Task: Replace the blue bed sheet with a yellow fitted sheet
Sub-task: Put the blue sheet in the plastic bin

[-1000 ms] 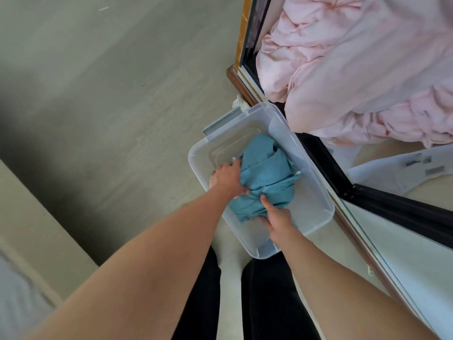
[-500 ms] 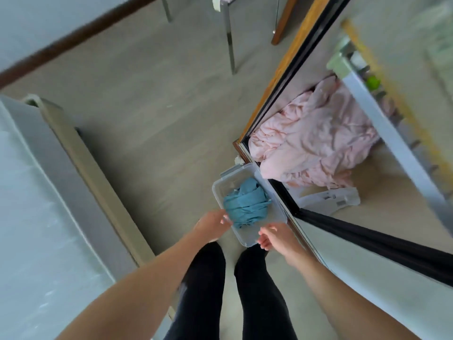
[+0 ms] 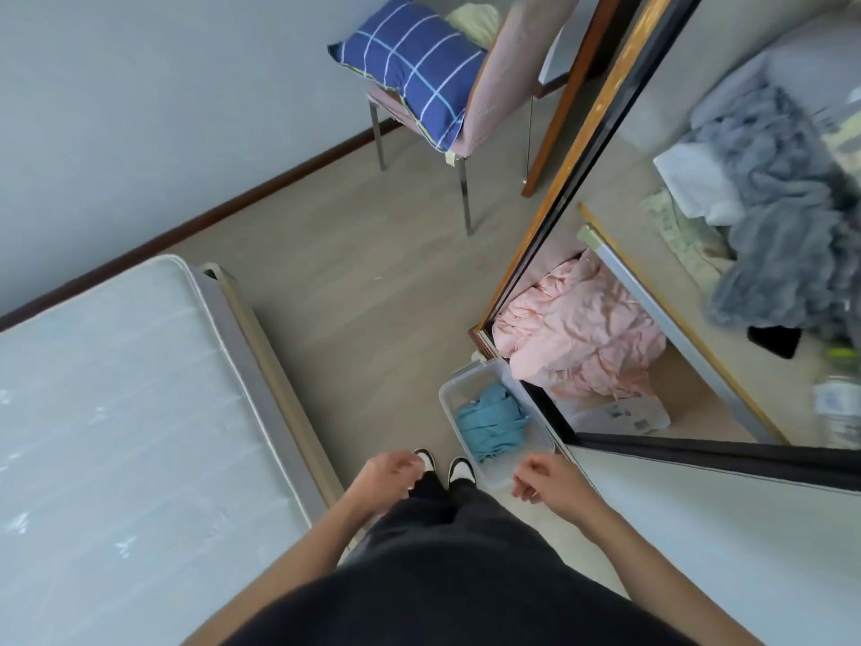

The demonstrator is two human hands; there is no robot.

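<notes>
Lying bundled in clear bin point(image 3: 494, 380), blue sheet point(image 3: 491, 424), apart from loosely curled, empty fingers point(image 3: 524, 475) of both hands

Both bare forearms reach forward and down from the lower edge of the view, elbows apart. The left hand point(image 3: 389, 475) and the right hand point(image 3: 547, 480) hang level with each other, well apart, palms turned inward. The fingers of the 2 hands curl loosely and hold nothing.
</notes>
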